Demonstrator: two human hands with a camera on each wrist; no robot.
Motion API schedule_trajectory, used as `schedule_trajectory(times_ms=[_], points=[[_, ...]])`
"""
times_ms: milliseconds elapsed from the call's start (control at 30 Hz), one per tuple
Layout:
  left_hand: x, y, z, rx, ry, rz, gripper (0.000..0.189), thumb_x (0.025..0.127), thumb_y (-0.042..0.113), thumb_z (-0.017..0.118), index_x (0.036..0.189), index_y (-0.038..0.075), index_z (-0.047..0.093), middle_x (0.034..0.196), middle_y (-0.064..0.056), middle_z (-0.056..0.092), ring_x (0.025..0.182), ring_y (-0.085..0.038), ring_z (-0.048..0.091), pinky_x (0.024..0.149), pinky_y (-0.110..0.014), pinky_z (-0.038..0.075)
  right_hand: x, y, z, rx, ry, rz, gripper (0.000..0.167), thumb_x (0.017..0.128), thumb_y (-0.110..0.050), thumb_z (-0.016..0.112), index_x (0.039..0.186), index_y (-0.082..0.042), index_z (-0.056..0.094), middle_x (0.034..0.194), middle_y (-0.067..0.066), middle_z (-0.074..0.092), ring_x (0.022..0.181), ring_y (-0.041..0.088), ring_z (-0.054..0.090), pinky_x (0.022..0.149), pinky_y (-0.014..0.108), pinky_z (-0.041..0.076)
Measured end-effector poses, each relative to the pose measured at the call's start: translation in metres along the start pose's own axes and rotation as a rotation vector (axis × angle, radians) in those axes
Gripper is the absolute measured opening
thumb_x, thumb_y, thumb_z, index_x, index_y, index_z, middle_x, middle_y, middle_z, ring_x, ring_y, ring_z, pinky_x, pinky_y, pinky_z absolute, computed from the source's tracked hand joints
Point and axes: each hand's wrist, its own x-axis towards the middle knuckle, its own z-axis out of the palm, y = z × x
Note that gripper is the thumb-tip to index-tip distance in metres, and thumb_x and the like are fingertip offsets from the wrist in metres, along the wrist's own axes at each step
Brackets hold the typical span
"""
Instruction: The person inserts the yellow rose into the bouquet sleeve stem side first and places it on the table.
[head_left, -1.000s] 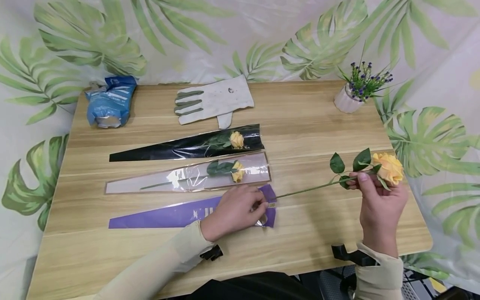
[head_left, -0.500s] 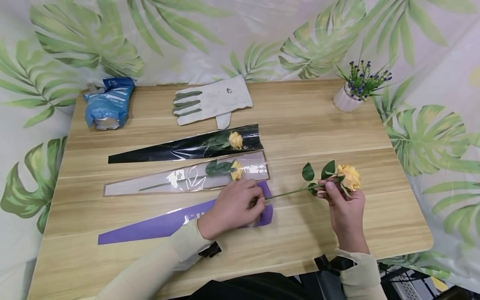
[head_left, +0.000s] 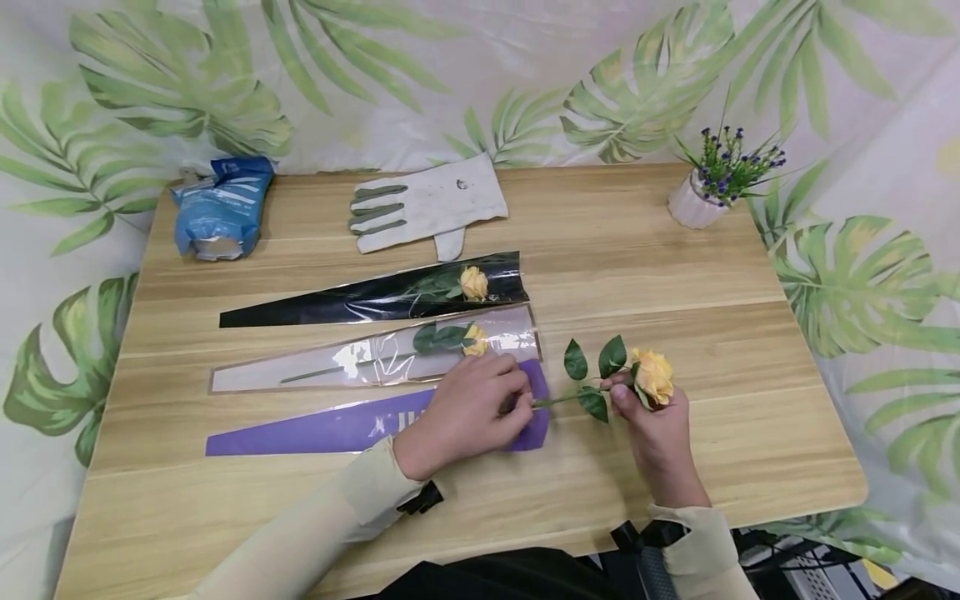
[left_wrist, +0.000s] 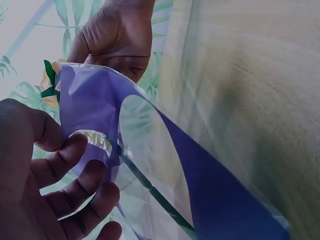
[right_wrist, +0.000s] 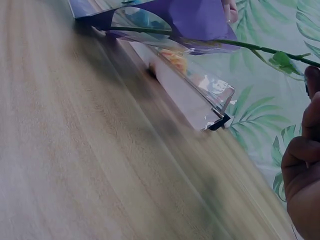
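Observation:
My left hand pinches a purple flower sleeve near its wide mouth, thumb and forefinger on the edge in the left wrist view. With my right hand I hold a yellow rose by its stem just under the bloom, green leaves spreading beside the fingers. The lower stem runs inside the sleeve, visible through its oval clear window in the left wrist view. The sleeve's mouth end is lifted off the table in the right wrist view, and the bloom and leaves stay outside it.
Beyond the purple sleeve lie a pale sleeve and a black sleeve, each with a yellow rose inside. A white work glove, a blue plastic packet and a potted purple-flowered plant sit along the back of the wooden table.
My right hand has moved left with the rose, so less stem shows between it and the sleeve's mouth. My left hand stays at the mouth; the sleeve's narrow end swung slightly and came back.

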Motion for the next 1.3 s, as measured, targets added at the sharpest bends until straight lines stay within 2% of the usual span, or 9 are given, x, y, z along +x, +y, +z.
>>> schedule_trajectory(times_ms=[133,333,500,700,833,900,1033,1133,1300], points=[[-0.001,0.001,-0.003,-0.027,0.019,0.003,0.018,0.092,0.022,0.058,0.075,0.026,0.059,0.079,0.014,0.046,0.072,-0.008,0.042,0.067,-0.03,0.04,-0.001,0.003,0.007,-0.002,-0.007,-0.029,0.013,0.09,0.001,0.076,0.102,0.0,0.07,0.093,0.01,0.071,0.089,0.02,0.069,0.075,0.025,0.054],[0.0,0.005,-0.007,-0.048,0.036,0.015,0.018,0.096,0.025,0.056,0.079,0.022,0.063,0.08,0.011,0.051,0.074,-0.009,0.045,0.07,-0.032,0.042,0.0,0.002,0.018,-0.225,-0.125,-0.084,0.018,0.088,-0.009,0.081,0.098,0.003,0.072,0.092,0.009,0.074,0.088,0.02,0.071,0.083,0.031,0.056],[0.0,0.008,-0.01,-0.078,0.072,0.006,0.018,0.097,0.026,0.056,0.082,0.022,0.066,0.08,0.009,0.053,0.074,-0.007,0.046,0.07,-0.032,0.042,0.0,0.0,0.025,-0.283,-0.098,-0.075,0.018,0.085,-0.006,0.083,0.091,0.006,0.071,0.089,0.008,0.074,0.085,0.017,0.07,0.078,0.028,0.056],[-0.001,0.011,-0.01,-0.104,0.144,0.047,0.018,0.097,0.025,0.058,0.082,0.02,0.067,0.081,0.01,0.054,0.075,-0.006,0.046,0.071,-0.031,0.043,-0.005,0.009,0.038,-0.366,-0.04,0.002,0.014,0.083,0.001,0.083,0.093,0.003,0.074,0.089,0.007,0.074,0.086,0.013,0.068,0.076,0.026,0.055],[-0.002,0.012,-0.011,-0.103,0.147,0.053,0.018,0.097,0.024,0.057,0.083,0.02,0.067,0.082,0.011,0.054,0.075,-0.006,0.047,0.072,-0.031,0.043,-0.005,0.01,0.037,-0.267,-0.127,0.018,0.013,0.086,-0.009,0.083,0.097,-0.006,0.078,0.091,0.004,0.074,0.086,0.011,0.067,0.077,0.025,0.054],[-0.002,0.011,-0.012,-0.105,0.146,0.049,0.018,0.097,0.024,0.057,0.084,0.02,0.067,0.081,0.01,0.053,0.074,-0.006,0.046,0.071,-0.03,0.042,-0.005,0.008,0.034,-0.17,-0.213,0.018,0.018,0.093,-0.024,0.077,0.104,-0.01,0.078,0.095,0.004,0.074,0.084,0.011,0.064,0.077,0.025,0.051],[-0.002,0.011,-0.014,-0.117,0.156,0.048,0.017,0.097,0.022,0.056,0.084,0.02,0.067,0.079,0.009,0.054,0.072,-0.006,0.045,0.068,-0.03,0.04,-0.004,0.003,0.028,-0.063,-0.363,0.027,0.042,0.107,-0.043,0.045,0.115,-0.015,0.074,0.104,0.004,0.073,0.081,0.013,0.058,0.077,0.029,0.045],[-0.002,0.013,-0.014,-0.129,0.163,0.058,0.017,0.096,0.021,0.057,0.082,0.02,0.067,0.08,0.01,0.054,0.074,-0.006,0.046,0.069,-0.03,0.041,-0.004,0.002,0.026,-0.091,-0.397,0.033,0.047,0.11,-0.029,0.03,0.115,-0.018,0.075,0.106,0.001,0.073,0.086,0.012,0.062,0.08,0.028,0.048],[-0.002,0.017,-0.014,-0.141,0.171,0.088,0.016,0.095,0.02,0.058,0.081,0.019,0.066,0.082,0.012,0.054,0.077,-0.007,0.048,0.07,-0.03,0.043,-0.003,0.003,0.022,-0.235,-0.397,0.026,0.045,0.104,-0.005,0.034,0.099,-0.02,0.076,0.093,-0.004,0.07,0.083,0.009,0.06,0.072,0.025,0.049]])
